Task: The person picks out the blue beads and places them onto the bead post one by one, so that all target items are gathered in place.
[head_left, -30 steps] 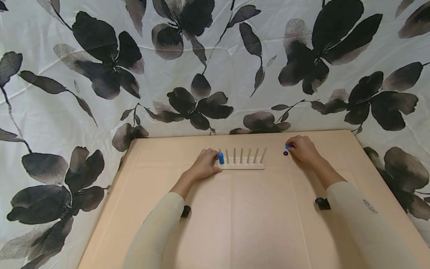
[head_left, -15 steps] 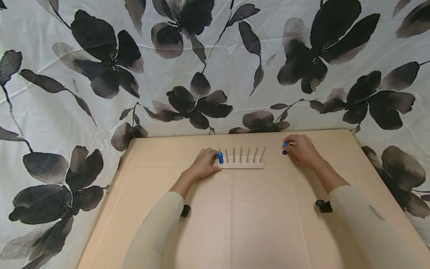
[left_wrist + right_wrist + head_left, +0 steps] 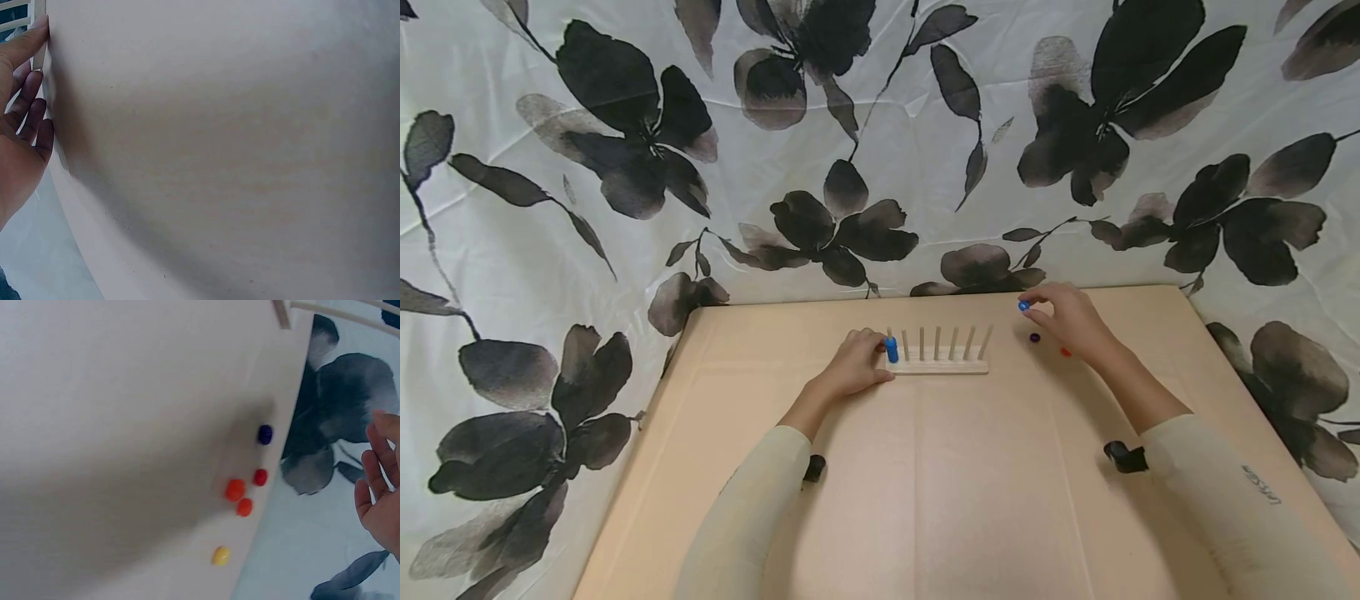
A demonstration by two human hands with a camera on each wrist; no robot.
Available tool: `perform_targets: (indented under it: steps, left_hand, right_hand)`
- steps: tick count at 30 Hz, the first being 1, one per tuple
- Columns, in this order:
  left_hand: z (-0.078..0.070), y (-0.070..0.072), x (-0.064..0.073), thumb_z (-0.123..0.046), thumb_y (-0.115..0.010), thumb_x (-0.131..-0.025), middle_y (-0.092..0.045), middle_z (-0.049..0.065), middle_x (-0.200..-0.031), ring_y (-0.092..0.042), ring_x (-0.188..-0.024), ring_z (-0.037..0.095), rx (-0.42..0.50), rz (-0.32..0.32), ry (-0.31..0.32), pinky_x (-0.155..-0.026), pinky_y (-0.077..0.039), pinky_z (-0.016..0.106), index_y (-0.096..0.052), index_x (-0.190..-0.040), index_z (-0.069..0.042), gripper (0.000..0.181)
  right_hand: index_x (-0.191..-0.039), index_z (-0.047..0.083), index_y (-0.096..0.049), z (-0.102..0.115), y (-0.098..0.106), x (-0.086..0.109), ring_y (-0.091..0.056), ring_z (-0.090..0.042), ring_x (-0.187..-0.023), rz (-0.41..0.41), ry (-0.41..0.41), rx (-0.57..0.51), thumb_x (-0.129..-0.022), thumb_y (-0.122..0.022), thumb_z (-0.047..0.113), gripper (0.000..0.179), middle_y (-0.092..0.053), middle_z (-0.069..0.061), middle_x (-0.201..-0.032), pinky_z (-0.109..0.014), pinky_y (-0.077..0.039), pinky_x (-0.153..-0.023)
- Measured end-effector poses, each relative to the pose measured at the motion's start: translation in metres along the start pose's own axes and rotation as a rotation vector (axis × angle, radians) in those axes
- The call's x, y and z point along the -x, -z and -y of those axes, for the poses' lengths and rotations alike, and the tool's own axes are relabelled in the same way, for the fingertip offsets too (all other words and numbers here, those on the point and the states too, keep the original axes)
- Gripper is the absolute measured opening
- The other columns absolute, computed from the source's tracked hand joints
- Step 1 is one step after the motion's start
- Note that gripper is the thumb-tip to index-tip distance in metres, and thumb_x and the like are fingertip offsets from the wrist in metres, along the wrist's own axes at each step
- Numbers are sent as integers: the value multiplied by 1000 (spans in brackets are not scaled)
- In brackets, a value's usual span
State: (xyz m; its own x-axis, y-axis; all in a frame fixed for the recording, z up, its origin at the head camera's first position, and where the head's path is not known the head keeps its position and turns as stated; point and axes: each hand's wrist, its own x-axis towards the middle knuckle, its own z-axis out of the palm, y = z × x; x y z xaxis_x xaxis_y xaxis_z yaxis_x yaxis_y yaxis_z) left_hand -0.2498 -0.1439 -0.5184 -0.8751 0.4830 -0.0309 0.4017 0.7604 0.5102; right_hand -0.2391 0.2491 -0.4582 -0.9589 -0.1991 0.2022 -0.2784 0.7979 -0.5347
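Note:
A small wooden peg rack (image 3: 937, 367) with a row of upright pegs stands near the table's far edge. Blue beads (image 3: 892, 350) are stacked on its leftmost peg. My left hand (image 3: 855, 365) grips the rack's left end; in the left wrist view its thumb and fingertips lie along the wooden base (image 3: 39, 53). To the right of the rack, my right hand (image 3: 1072, 322) is raised and pinches a blue bead (image 3: 1024, 306) between thumb and fingertips. Below that hand lie a dark purple bead (image 3: 1035, 337) and an orange-red bead (image 3: 1065, 352).
In the right wrist view, loose beads lie in a scattered line near the table edge: a red bead (image 3: 260, 477), two orange beads (image 3: 235, 490) and a yellow bead (image 3: 221, 555). A flower-printed cloth (image 3: 820, 150) hangs behind the table (image 3: 985, 483).
My right hand has lifted the blue bead off the table and moved it up and slightly left, uncovering the orange-red bead. The left hand stays at the rack.

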Motion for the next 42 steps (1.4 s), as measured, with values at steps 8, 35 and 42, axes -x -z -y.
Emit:
perform_targets:
  steps: [8, 35, 42]
  left_hand:
    - [0, -1, -1, -30, -87, -85, -61, 7, -116, -48, -113, 27, 0, 5, 4, -102, -41, 42, -63, -124, -4, 53]
    - [0, -1, -4, -33, -86, -85, -61, 6, -115, -48, -111, 26, -21, 8, 12, -101, -42, 40, -63, -127, -4, 56]
    - [1, -2, -5, -32, -87, -85, -61, 6, -114, -49, -110, 27, -12, -1, 8, -100, -42, 41, -63, -128, -3, 57]
  right_hand:
    - [-114, 5, -73, 31, 7, -7, -59, -35, -107, -29, 95, -1, -94, -75, 11, 21, -72, -16, -111, -55, -46, -93]
    - [-110, 8, -76, 131, -33, -36, -60, -27, -103, 59, 271, -72, -92, -78, 15, 19, -75, -7, -104, -45, -50, -90]
    - [-111, 9, -76, 141, -50, -44, -60, -24, -101, 94, 281, -65, -93, -79, 18, 21, -76, -5, -103, -40, -51, -86]
